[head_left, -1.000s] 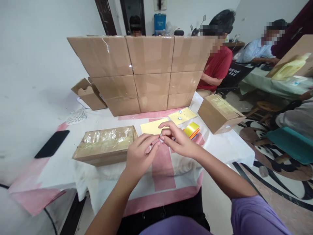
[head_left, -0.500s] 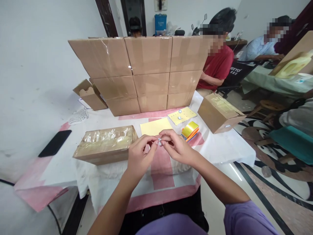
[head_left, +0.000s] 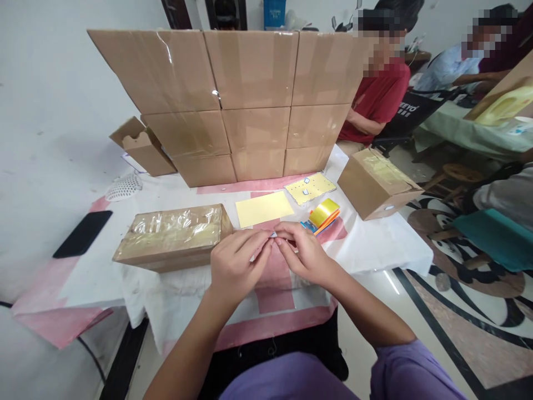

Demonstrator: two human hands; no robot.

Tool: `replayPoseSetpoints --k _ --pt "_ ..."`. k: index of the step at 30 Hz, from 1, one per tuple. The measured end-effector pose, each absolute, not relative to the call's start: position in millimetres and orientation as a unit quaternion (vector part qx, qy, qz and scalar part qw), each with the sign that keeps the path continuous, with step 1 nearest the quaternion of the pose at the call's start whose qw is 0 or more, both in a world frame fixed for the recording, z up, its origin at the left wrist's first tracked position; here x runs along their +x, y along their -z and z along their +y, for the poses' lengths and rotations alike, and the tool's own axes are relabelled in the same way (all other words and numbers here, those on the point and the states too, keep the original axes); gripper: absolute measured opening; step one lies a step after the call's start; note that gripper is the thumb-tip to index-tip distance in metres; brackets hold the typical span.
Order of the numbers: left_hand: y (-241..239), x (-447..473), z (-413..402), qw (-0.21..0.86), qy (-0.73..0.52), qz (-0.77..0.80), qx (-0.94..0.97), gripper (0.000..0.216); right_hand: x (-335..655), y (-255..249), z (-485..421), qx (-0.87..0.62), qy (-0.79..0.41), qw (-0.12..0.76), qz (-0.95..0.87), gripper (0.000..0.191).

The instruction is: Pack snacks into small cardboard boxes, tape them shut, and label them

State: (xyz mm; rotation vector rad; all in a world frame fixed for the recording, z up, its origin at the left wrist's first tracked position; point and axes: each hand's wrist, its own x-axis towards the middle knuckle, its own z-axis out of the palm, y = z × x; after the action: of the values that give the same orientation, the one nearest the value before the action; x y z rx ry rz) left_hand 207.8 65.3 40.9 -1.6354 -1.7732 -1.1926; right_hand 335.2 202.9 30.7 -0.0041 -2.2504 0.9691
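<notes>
My left hand [head_left: 235, 264] and my right hand [head_left: 302, 253] meet fingertip to fingertip above the table, both pinching a tiny pale piece [head_left: 273, 235] too small to name. Just beyond them lies a plain yellow sheet [head_left: 264, 208]. Farther right is a second yellow sheet [head_left: 310, 188] with small dots and little pieces on it. A folded stack of yellow, orange and blue sheets [head_left: 322, 215] rests right of my right hand. A flat box wrapped in clear film [head_left: 170, 236] sits left of my left hand.
A wall of stacked cardboard boxes [head_left: 250, 100] stands across the back of the white and pink table cover [head_left: 375, 247]. A taped box [head_left: 377, 183] sits at the right, a black phone [head_left: 81, 233] at the left. Other people sit behind and to the right.
My hands have dropped slightly and drawn closer, still pinching the tiny piece. The camera has tipped down and nearer to the boxes.
</notes>
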Motion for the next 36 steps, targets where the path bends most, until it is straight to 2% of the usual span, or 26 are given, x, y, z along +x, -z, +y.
replayPoseSetpoints --k 4,8,10,19,23,29,36 --pt "-39 206 61 0.239 0.412 -0.638 -0.605 0.02 339 -38 199 -0.026 -0.407 0.345 -0.845 0.022" --pt "-40 206 59 0.235 0.416 -0.634 -0.608 0.019 339 -50 196 -0.05 -0.443 0.342 -0.827 0.003" --pt "-41 206 59 0.231 0.417 -0.633 -0.61 0.02 337 -55 196 -0.048 -0.459 0.341 -0.819 0.008" --pt "-40 211 58 0.223 0.452 -0.643 -0.576 0.015 334 -58 197 -0.099 -0.564 0.291 -0.766 0.009" --pt "-41 219 56 0.166 0.518 -0.67 -0.505 0.01 333 -54 192 -0.118 -0.562 0.321 -0.753 0.009" --pt "-42 226 56 0.039 0.573 -0.69 -0.442 0.003 334 -48 184 -0.11 -0.533 0.321 -0.775 0.008" --pt "-41 229 55 -0.002 0.577 -0.707 -0.409 0.005 335 -42 180 -0.075 -0.431 0.36 -0.824 0.009"
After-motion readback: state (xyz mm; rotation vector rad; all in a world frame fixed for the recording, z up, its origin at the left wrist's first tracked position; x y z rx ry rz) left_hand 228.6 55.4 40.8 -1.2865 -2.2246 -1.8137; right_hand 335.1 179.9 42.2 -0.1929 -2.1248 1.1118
